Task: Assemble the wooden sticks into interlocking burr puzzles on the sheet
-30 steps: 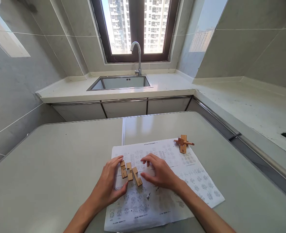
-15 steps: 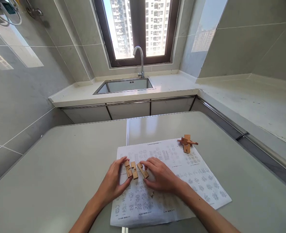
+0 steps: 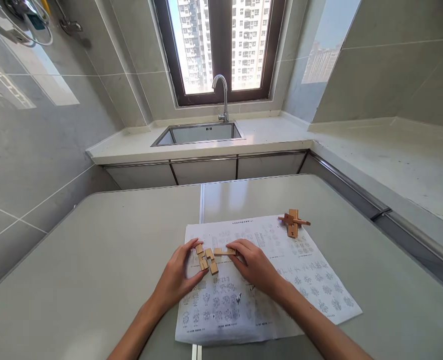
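Observation:
Two notched wooden puzzle bars [image 3: 206, 258] lie side by side on a printed instruction sheet [image 3: 266, 300]. My left hand [image 3: 178, 277] rests at their left, fingertips touching the outer bar, fingers curved and apart. My right hand [image 3: 257, 265] pinches a third wooden bar [image 3: 224, 251], held crosswise just above and right of the pair. An assembled wooden cross puzzle [image 3: 293, 222] stands at the sheet's far right corner, apart from both hands.
The sheet lies on a grey table [image 3: 93, 260] with a seam down its middle. Beyond it runs a white counter with a steel sink [image 3: 198, 134] and tap under a window. Another counter [image 3: 412, 165] runs along the right.
My right hand has taken hold of the rightmost bar, lifted it off the sheet and turned it crosswise. The view has shifted slightly left and upward.

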A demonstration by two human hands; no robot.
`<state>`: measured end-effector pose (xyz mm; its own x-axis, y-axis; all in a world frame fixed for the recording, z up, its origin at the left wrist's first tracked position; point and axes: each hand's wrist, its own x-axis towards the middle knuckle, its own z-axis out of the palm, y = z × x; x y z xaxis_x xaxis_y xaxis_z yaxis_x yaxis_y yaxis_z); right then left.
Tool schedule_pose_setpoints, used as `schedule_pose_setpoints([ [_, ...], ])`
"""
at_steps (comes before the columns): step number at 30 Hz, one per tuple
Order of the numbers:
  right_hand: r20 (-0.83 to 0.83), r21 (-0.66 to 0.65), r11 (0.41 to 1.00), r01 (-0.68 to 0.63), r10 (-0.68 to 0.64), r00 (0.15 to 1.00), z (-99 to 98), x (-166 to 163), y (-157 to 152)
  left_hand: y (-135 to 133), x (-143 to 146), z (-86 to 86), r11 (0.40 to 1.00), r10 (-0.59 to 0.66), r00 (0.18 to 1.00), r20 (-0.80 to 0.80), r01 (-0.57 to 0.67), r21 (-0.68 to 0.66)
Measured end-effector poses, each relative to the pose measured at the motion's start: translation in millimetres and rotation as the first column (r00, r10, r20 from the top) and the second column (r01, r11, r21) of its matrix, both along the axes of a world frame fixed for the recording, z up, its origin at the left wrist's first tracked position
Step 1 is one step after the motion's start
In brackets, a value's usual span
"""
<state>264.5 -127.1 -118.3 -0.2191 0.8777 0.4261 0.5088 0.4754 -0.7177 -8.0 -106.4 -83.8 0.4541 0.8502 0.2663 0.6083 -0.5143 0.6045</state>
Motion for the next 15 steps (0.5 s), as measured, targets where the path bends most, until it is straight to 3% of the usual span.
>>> schedule_pose_setpoints([
  [5,-0.020,-0.015,0.996,0.090,-0.091,0.996,-3.4,-1,2,1,-1,-0.3,0.996,0.088,0.996,0.026,-0.089,0.019],
  [9,-0.103,0.007,0.997,0.071,-0.070,0.992,4.3,-2,0,1,4,3.3,0.989,0.145,0.986,0.082,-0.146,0.001],
  [15,-0.237,0.037,0.998,-0.047,0.054,0.970,15.5,-7,-7,-4,33,11.1,0.999,0.038,0.992,0.122,-0.040,0.009],
])
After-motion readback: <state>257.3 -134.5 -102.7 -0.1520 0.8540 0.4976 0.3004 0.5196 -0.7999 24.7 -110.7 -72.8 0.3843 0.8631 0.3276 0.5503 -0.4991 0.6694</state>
